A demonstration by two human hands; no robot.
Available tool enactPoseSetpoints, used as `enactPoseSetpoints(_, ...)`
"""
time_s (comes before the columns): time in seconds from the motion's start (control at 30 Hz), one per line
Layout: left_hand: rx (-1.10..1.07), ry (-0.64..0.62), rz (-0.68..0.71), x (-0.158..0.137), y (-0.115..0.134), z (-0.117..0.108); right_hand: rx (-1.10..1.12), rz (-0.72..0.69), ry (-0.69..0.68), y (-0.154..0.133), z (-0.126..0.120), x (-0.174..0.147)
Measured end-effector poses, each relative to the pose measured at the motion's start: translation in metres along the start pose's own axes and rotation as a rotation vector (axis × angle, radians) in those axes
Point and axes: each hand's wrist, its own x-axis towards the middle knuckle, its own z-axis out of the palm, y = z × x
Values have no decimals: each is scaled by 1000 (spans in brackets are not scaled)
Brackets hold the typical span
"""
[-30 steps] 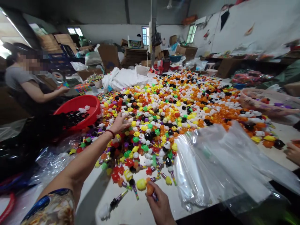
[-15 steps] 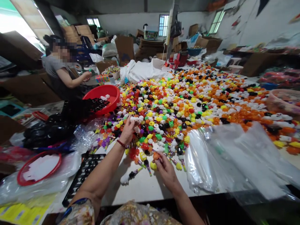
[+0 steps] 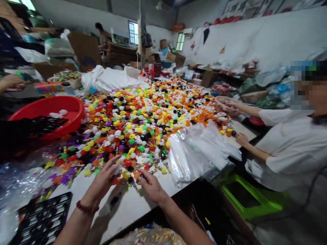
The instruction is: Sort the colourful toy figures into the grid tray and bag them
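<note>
A workshop, or a small factory room. The broad counter carries loose, many-coloured plastic pieces in bulk, with clear bags beside them and a red basin and black tray at the left. A person in a white shirt is at the right side. Behind are stacked cardboard, a bare post, plain white walls and small windows.

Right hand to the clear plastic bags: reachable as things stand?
Probably yes: the clear plastic bags lie close to the right hand, with only bare tabletop and a few loose toys between. One catch: it seems to pinch an orange piece, which may hinder a grab.
</note>
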Motion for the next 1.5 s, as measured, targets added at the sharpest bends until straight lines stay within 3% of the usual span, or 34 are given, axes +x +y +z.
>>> enactPoseSetpoints(0.13,-75,-15,-136,-27,-14,6,79,62,-28,-10,-6,-4)
enactPoseSetpoints(0.3,-183,-103,-216,-46,-16,14,-33,-89,10,-23,-13,-7)
enactPoseSetpoints(0.47,-284,-264,-161,-53,-25,20,-58,-159,63,-29,-19,-12)
enactPoseSetpoints(0.67,-204,-373,-79,-56,-36,22,-181,-274,23,-35,-26,-18)
enactPoseSetpoints(0.83,-9,-365,-19,-58,-41,22,-316,-375,-24,-36,-29,-21)
enactPoseSetpoints(1.13,417,-236,111,-60,-42,20,-360,-379,-179,-41,-28,-23)
enactPoseSetpoints(1.37,435,-117,142,-71,-57,32,-353,-340,-160,-35,-6,-33)
enactPoseSetpoints(1.5,438,-167,115,-68,-58,30,-336,-337,-135,-24,-13,-30)
